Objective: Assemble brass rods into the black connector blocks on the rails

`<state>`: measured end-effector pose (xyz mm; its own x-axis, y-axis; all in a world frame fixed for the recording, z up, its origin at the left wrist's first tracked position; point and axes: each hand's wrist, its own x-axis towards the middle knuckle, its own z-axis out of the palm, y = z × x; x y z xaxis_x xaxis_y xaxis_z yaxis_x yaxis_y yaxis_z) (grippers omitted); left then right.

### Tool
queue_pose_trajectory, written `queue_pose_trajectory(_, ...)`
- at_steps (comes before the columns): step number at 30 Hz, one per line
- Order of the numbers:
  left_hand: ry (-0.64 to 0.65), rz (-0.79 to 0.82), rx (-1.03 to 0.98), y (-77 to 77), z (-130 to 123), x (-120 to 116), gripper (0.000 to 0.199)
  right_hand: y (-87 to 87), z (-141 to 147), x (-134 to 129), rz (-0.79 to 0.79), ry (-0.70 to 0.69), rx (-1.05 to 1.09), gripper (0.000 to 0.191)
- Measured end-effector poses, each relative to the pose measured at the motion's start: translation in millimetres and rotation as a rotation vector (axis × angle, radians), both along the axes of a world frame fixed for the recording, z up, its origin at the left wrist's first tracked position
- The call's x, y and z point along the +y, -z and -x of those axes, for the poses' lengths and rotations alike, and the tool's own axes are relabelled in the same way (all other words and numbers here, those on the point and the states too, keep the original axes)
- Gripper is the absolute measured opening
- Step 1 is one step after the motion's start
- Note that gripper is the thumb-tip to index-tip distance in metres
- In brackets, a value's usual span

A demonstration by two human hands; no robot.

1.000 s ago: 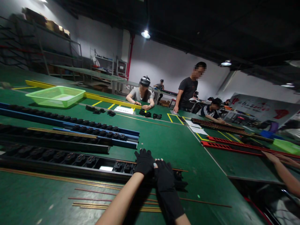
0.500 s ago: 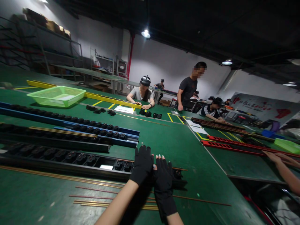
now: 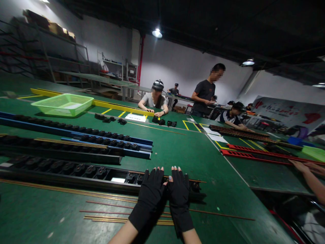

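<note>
- Over on the left, a green basket (image 3: 50,110) sits on the table (image 3: 193,149), with a long yellow rail (image 3: 122,106) running just behind it.
- Nearer in come the blue rails (image 3: 33,126), loaded with rows of dark modules.
- And here's the main piece: the black rail (image 3: 76,184), lying lengthwise on the near side, packed with round black sockets (image 3: 80,169) — a white patch (image 3: 118,180) shows in a gap in the row.
- In front of it, thin rods (image 3: 106,218) lie on the table, some passing beneath the wrists.
- Now the left hand (image 3: 152,189), in a black glove with bare fingertips: palm down over the rail's right part, fingers stretched forward, unclenched, thumb pointing inward.
- Right beside it, the right hand (image 3: 179,189), gloved the same way, lies over the rail too, fingers extended and clasping nothing that shows.
- Past that hand, the rail's end pokes out, and a thin copper rod (image 3: 199,181) runs along its far side.
- Beyond, a standing person (image 3: 204,93) in a dark shirt looks down.
- Far right, red rails (image 3: 254,158) — and a co-worker's hand (image 3: 299,166) is right by them.
</note>
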<state>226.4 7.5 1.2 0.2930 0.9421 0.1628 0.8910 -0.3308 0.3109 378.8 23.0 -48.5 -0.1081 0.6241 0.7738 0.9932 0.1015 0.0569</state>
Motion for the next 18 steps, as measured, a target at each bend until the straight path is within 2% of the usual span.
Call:
queue_pose_trajectory(3, 0.013, -0.007, 0.014, 1.1, 0.6, 0.3, 0.053, -2.2, 3.3, -1.6, 0.0, 0.017, 0.028, 0.044)
queue_pose_trajectory(10, 0.015, 0.022, 0.008, -7.7, -0.9, -3.6, 0.052, -8.0, 10.5, 0.9, 0.0, 0.011, 0.124, 0.047)
queue_pose_trajectory(13, 0.001, -0.035, 0.002, -4.5, -2.3, -2.4, 0.051, -10.0, 8.2, 1.7, 0.007, -0.034, 0.206, 0.051)
queue_pose_trajectory(15, -0.004, -0.117, -0.004, 2.5, -2.3, -1.0, 0.048, -13.2, 5.5, -8.9, 0.026, -0.076, 0.251, 0.055)
queue_pose_trajectory(17, -0.012, -0.237, -0.018, 11.4, -1.4, 0.2, 0.047, -17.5, 4.3, -32.5, 0.077, -0.113, 0.266, 0.055)
queue_pose_trajectory(18, -0.013, -0.312, -0.025, 15.8, -0.8, 0.4, 0.047, -19.4, 5.0, -48.6, 0.15, -0.137, 0.259, 0.052)
